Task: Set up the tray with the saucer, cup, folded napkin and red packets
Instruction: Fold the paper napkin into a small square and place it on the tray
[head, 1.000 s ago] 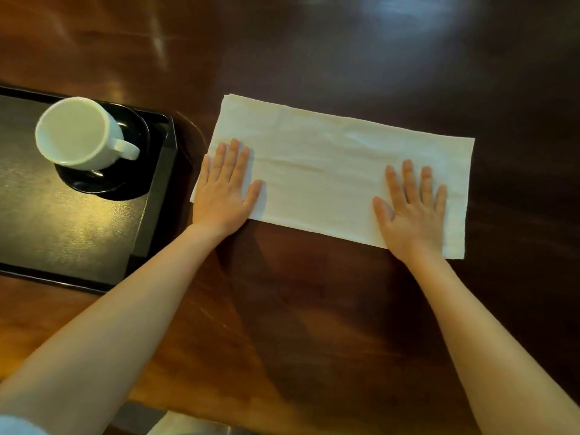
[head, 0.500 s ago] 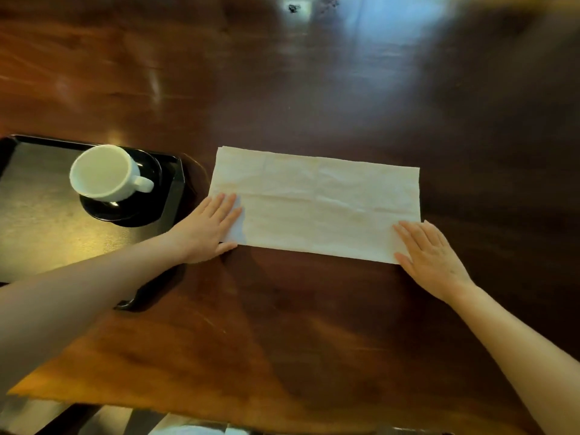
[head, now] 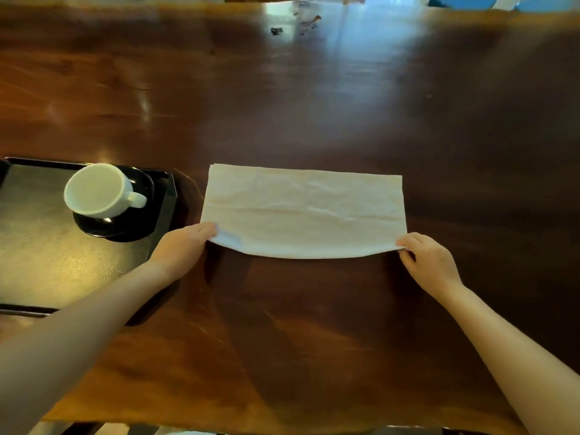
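A white napkin, folded into a long strip, lies on the dark wooden table. My left hand pinches its near left corner and my right hand pinches its near right corner. The near edge is lifted a little off the table. To the left stands a black tray. A white cup sits on a black saucer in the tray's far right corner. No red packets are in view.
The wooden table stretches far ahead, with a small dark object near its far edge. The table's near edge runs along the bottom of the view.
My hands slid from flat on the napkin to its near corners and now pinch them, lifting the near edge. The camera has tilted up, showing more of the far table.
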Tool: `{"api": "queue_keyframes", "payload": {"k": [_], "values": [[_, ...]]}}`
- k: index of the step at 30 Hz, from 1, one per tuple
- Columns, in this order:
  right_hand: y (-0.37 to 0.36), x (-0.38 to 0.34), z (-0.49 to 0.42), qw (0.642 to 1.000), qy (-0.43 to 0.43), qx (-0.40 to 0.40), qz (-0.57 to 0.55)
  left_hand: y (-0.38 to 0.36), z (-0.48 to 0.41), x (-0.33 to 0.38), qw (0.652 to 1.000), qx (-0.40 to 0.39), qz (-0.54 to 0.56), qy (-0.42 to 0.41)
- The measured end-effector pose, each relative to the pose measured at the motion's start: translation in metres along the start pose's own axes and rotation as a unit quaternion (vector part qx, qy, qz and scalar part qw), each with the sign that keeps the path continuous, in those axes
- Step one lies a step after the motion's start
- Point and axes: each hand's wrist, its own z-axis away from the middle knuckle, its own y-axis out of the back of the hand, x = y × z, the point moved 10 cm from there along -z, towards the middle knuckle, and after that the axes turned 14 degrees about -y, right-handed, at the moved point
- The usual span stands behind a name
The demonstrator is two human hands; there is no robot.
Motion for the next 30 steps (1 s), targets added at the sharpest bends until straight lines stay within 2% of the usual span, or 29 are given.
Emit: {"api": "queue_keyframes", "payload": {"k": [1,5,9,12,14,17,21,26,30], "values": [[0.001,0.009,-0.006,0.998,-0.037,-0.030,-0.037,0.004,0.002,-0.009,0.998,0.009,0.048,0.037],[0.010,0.031,-0.023,0.948,-0.175,-0.165,-0.210,0.026,-0.008,-0.012,0.989,0.017,0.145,0.026],[0.031,0.033,-0.045,0.913,-0.211,-0.145,-0.318,0.030,-0.018,-0.037,0.924,0.089,0.343,0.142],[0.029,0.032,-0.067,0.892,-0.245,-0.100,-0.367,0.025,-0.031,-0.049,0.891,0.161,0.376,0.196],[0.025,0.030,-0.084,0.902,-0.251,-0.058,-0.347,0.021,-0.042,-0.054,0.890,0.193,0.347,0.226],[0.022,0.023,-0.107,0.934,-0.250,0.010,-0.256,0.015,-0.059,-0.058,0.897,0.212,0.278,0.269],[0.012,0.022,-0.127,0.953,-0.260,0.060,-0.146,0.014,-0.079,-0.056,0.927,0.172,0.126,0.308],[0.001,0.014,-0.139,0.962,-0.254,0.100,0.003,0.012,-0.103,-0.047,0.961,0.122,-0.053,0.241],[-0.004,0.007,-0.136,0.957,-0.243,0.148,0.059,0.009,-0.111,-0.047,0.963,0.106,-0.104,0.224]]}}
